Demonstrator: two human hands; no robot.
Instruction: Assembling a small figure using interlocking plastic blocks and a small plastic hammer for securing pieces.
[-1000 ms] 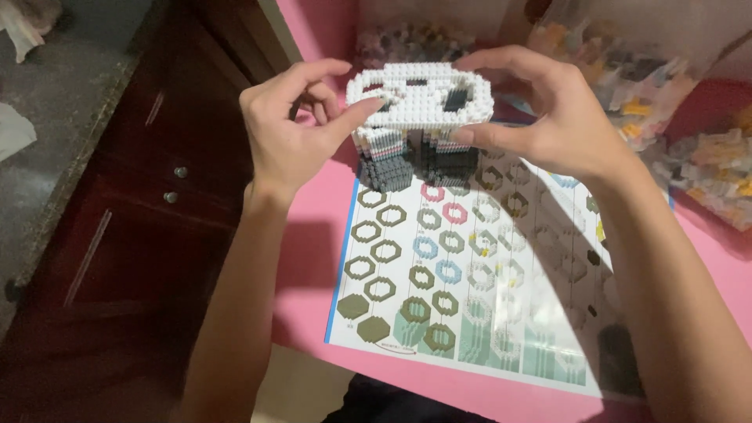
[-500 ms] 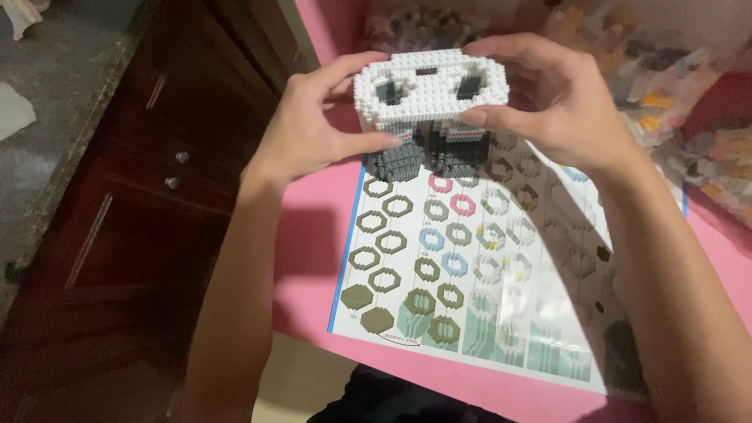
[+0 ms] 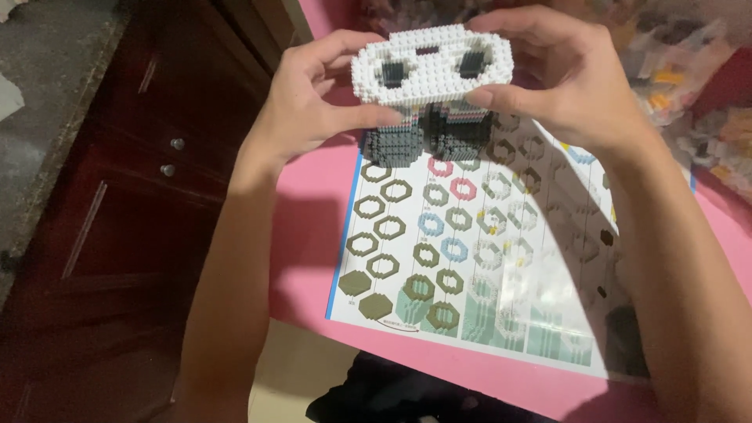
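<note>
A white oval block model with two dark eye-like openings sits on top of two dark grey block legs. My left hand grips its left end, thumb pressed along the lower front edge. My right hand holds its right end, fingers curled over the top and thumb on the front. The model stands at the far edge of a printed instruction sheet covered with ring-shaped diagrams, lying on a pink table.
Clear bags of small loose bricks lie at the back right of the table. A dark red wooden cabinet with drawer knobs stands to the left, below the table edge. Grey floor shows at far left.
Both hands have stayed on the white piece, which now sits lower on the dark legs. My left thumb has moved onto its lower front edge.
</note>
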